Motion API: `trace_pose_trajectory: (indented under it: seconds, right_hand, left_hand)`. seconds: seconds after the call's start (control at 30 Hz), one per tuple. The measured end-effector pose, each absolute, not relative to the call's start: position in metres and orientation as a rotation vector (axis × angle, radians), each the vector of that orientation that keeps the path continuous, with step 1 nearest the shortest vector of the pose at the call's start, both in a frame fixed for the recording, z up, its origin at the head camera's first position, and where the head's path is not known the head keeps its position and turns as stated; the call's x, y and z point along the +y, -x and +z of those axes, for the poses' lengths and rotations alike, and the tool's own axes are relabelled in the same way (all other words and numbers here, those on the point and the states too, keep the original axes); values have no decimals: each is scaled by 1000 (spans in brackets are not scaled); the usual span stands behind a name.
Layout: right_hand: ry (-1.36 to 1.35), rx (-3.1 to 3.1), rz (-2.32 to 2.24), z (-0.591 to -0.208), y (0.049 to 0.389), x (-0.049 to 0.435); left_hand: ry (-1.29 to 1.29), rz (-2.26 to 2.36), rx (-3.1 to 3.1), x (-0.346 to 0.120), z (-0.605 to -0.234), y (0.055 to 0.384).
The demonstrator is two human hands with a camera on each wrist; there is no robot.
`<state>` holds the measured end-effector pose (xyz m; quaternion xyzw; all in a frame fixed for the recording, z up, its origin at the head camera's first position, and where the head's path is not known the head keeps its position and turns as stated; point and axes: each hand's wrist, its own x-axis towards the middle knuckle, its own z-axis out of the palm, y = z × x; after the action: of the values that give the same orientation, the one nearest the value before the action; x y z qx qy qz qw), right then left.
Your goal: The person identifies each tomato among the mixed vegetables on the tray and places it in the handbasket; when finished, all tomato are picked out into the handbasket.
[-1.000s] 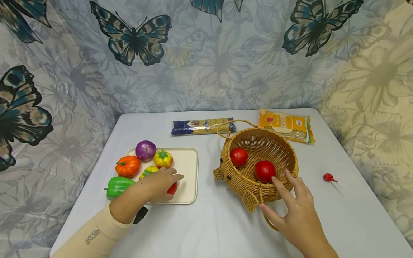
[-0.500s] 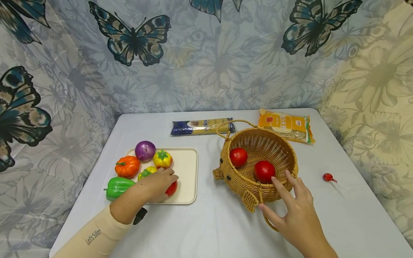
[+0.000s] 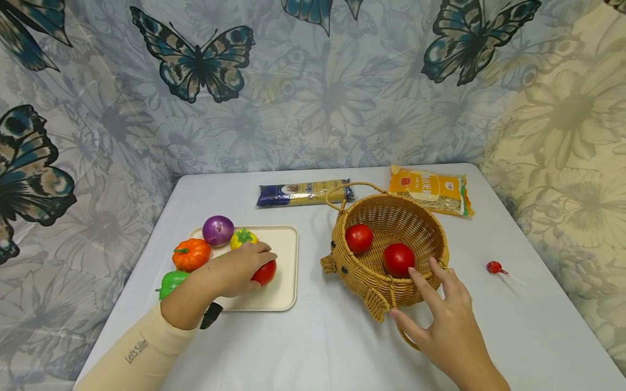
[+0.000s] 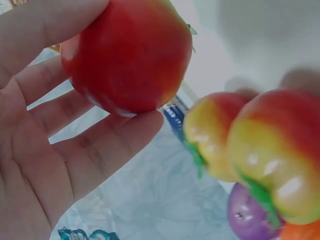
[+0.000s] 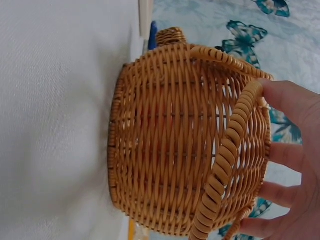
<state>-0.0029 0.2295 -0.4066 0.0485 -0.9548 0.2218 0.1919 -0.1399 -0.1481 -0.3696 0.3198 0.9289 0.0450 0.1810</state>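
Note:
My left hand (image 3: pixel 239 270) grips a red tomato (image 3: pixel 264 272) over the cream tray (image 3: pixel 289 293); in the left wrist view the thumb and fingers curl round this tomato (image 4: pixel 130 55). Behind the hand sits a yellow-red fruit (image 3: pixel 243 238) with a green calyx; a second yellow-red fruit (image 4: pixel 280 155) shows in the left wrist view, hidden in the head view. My right hand (image 3: pixel 447 326) holds the wicker basket (image 3: pixel 362 274) at its near rim, fingers over the inside, thumb (image 5: pixel 287 97) at the handle (image 5: pixel 225 155). Two red tomatoes lie inside, one left (image 3: pixel 359 238), one nearer (image 3: pixel 398 260).
A purple eggplant-like ball (image 3: pixel 218 231), an orange pumpkin (image 3: pixel 191 254) and a green bell pepper (image 3: pixel 172 282) lie along the tray's left side. Farther back are a blue-and-gold pasta pack (image 3: pixel 303 193) and a yellow food bag (image 3: pixel 432 190). A red lollipop (image 3: pixel 495 267) lies far right.
My left hand has closed round the tomato and moved it slightly right and away from me on the tray side. My right hand stays at the basket rim. The head view has shifted slightly.

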Motion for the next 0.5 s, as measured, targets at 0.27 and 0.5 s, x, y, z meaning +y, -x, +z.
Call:
trace_pose_trajectory:
  seconds: [0.27,0.5]
  right_hand:
    - [-166,-2658,639,-409,3,231]
    - [-172,-2632,639,-410,2,231]
  left_hand:
    - [-948,151,2635,-135,-352,147]
    - [-973,149,2601,-120,-337,155]
